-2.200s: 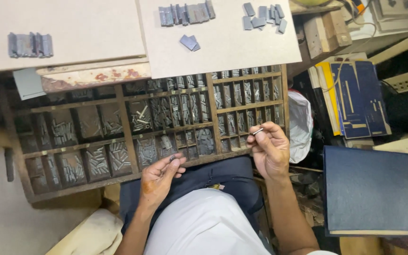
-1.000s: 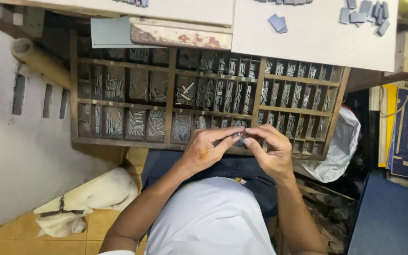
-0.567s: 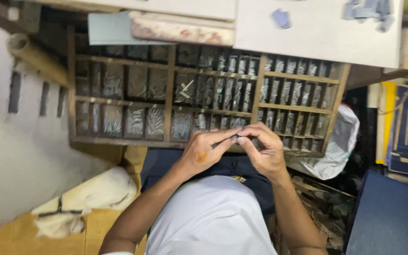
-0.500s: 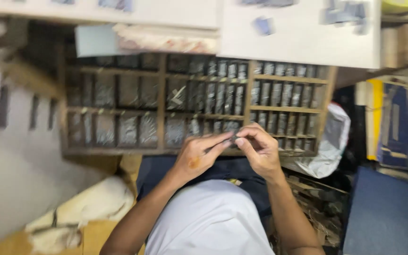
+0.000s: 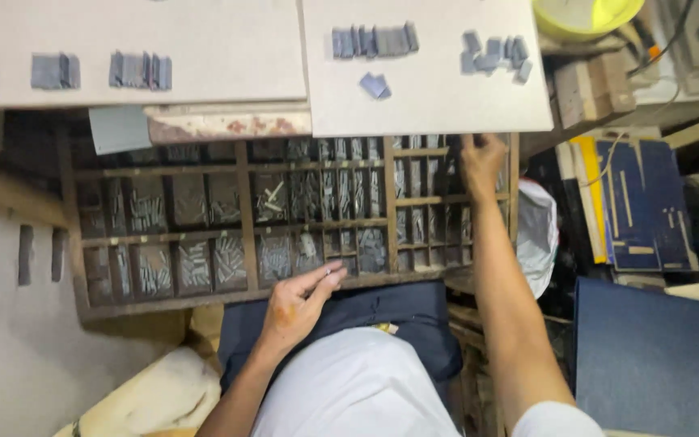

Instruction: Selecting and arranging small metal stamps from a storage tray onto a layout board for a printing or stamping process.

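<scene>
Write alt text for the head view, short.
Seen from above, a seated person's right hand reaches into a far compartment of a wooden type case full of small metal pieces, while the left hand rests at its near edge. Pale boards above hold rows of grey blocks.

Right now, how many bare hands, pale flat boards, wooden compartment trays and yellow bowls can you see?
Bare hands: 2, left hand and right hand
Pale flat boards: 2
Wooden compartment tray: 1
Yellow bowl: 1
Total: 6
</scene>
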